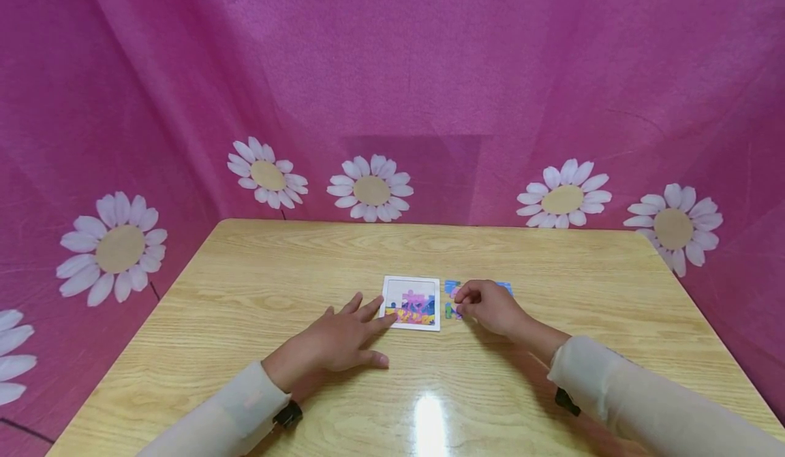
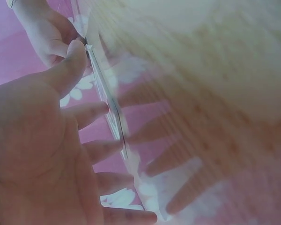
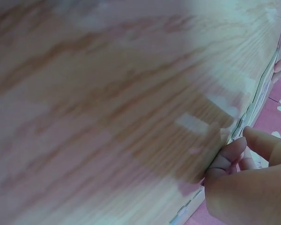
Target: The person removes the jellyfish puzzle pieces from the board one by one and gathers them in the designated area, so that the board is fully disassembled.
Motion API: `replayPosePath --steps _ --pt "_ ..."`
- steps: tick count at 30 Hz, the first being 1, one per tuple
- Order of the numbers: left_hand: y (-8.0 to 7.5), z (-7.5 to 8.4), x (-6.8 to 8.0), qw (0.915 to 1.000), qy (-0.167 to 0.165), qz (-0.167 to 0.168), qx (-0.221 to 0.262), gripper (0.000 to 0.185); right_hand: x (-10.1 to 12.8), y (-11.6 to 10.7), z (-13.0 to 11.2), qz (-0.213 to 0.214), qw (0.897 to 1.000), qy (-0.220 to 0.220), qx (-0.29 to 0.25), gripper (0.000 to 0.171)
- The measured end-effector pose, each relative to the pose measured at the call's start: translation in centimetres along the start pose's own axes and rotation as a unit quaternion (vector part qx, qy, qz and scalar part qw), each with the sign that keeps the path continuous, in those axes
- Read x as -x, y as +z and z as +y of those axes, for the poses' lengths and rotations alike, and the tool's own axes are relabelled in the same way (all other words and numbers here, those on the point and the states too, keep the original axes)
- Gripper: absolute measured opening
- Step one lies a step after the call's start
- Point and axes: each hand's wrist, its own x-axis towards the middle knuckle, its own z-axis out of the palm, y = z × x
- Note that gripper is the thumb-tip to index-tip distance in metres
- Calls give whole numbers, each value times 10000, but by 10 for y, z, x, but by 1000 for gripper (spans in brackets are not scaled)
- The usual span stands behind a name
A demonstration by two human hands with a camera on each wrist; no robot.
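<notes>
Pink daisy-printed cloth hangs around a pale wooden counter (image 1: 294,266). Nearest, the left hand (image 1: 334,341) lies flat with fingers spread, fingertips touching the white puzzle tray (image 1: 411,302) at its 9 o'clock edge. At the tray's 3 o'clock, the right hand (image 1: 487,305) pinches one of the loose puzzle pieces (image 1: 452,288). Judging by the tray, its lower half is filled with colourful pieces and the upper half is bare, so roughly half remains.

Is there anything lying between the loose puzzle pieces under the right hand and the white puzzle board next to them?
Nothing visible. The right hand pinches at the loose pieces, and only a narrow strip of bare table separates them from the puzzle board. The left hand touches the board's far, left edge, out of the way.
</notes>
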Motion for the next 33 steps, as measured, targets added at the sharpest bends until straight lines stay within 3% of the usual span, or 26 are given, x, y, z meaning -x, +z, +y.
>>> replayPosePath --steps 14,33 --pt "-3 9 -8 9998 165 6 -144 81 -7 3 -11 -59 9992 -146 -367 6" --pt "-1 20 -18 9985 302 -96 -450 84 -25 37 -40 -181 9988 -262 -386 9"
